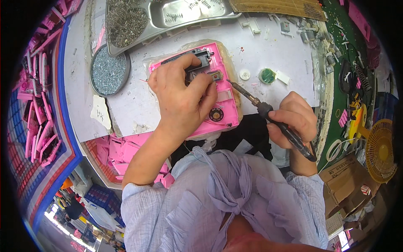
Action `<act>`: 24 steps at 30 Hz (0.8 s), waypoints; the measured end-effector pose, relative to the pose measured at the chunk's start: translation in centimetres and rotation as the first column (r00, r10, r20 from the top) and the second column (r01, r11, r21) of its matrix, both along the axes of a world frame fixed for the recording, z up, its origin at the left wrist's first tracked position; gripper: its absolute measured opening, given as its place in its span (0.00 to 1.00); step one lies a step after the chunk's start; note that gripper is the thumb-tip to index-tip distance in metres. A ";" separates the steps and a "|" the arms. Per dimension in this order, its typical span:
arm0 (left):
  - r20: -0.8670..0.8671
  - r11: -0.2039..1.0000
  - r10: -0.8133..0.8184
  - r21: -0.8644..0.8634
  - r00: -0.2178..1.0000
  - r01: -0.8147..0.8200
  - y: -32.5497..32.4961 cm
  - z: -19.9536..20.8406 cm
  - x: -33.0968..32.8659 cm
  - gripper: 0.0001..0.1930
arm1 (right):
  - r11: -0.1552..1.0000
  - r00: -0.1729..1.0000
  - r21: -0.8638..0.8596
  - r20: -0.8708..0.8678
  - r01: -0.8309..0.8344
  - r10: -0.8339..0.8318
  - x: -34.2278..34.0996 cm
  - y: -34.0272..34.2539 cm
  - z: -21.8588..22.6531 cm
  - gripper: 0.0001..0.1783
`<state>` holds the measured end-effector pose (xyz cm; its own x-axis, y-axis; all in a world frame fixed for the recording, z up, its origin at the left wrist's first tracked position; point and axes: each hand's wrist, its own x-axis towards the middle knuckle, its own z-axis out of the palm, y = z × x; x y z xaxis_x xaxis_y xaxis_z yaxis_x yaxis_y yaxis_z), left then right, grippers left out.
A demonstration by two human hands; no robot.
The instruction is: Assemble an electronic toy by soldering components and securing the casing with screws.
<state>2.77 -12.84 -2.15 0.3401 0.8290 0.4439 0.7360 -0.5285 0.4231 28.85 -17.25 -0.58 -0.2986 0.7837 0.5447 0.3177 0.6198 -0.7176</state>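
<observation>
A pink plastic housing lies open on a padded rest in the middle of the bench. My left hand bends over it, fingers closed around a small part that they mostly hide, near a dark grey mechanism in the upper end. Low in the housing sits a small round speaker. In my right hand is a black-handled soldering iron, gripped like a pen. Its tip points left, close to a small circuit board beside my left fingertips.
A metal tray of springs stands at the back, with a round dish of screws left of it. A green solder spool and white wheel lie right of the housing. Pink parts fill a basket at the left; a yellow fan stands right.
</observation>
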 end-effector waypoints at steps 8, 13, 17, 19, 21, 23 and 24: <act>-0.018 1.000 0.013 -0.003 1.000 -0.014 -0.2 0.2 0.1 0.08 | 1.000 1.000 0.003 0.003 0.004 -0.004 0.3 -0.1 0.1 0.22; -0.031 1.000 0.014 0.028 0.999 -0.013 -0.2 0.1 0.1 0.09 | 1.000 1.000 0.007 0.010 0.012 -0.013 0.4 0.0 0.1 0.22; -0.060 1.000 0.009 0.028 0.998 -0.007 -0.2 0.2 0.0 0.09 | 1.000 1.000 0.021 0.009 0.012 -0.013 0.4 0.0 0.2 0.22; -0.039 1.000 0.014 0.015 0.999 -0.013 -0.3 0.1 0.1 0.09 | 0.999 1.000 0.029 0.007 0.012 -0.012 0.4 0.1 0.2 0.22; -0.063 1.000 0.008 0.028 0.998 -0.006 -0.3 0.2 -0.1 0.10 | 0.999 1.000 0.037 0.005 0.015 -0.015 0.3 0.0 0.1 0.22; -0.073 0.999 0.003 0.038 0.997 0.000 -0.2 0.2 -0.1 0.11 | 0.999 1.000 0.041 0.005 0.019 -0.019 0.3 0.0 0.1 0.21; -0.072 0.999 0.002 0.043 0.997 0.001 -0.2 0.2 -0.1 0.11 | 0.999 1.000 0.043 0.006 0.020 -0.020 0.3 0.0 0.1 0.21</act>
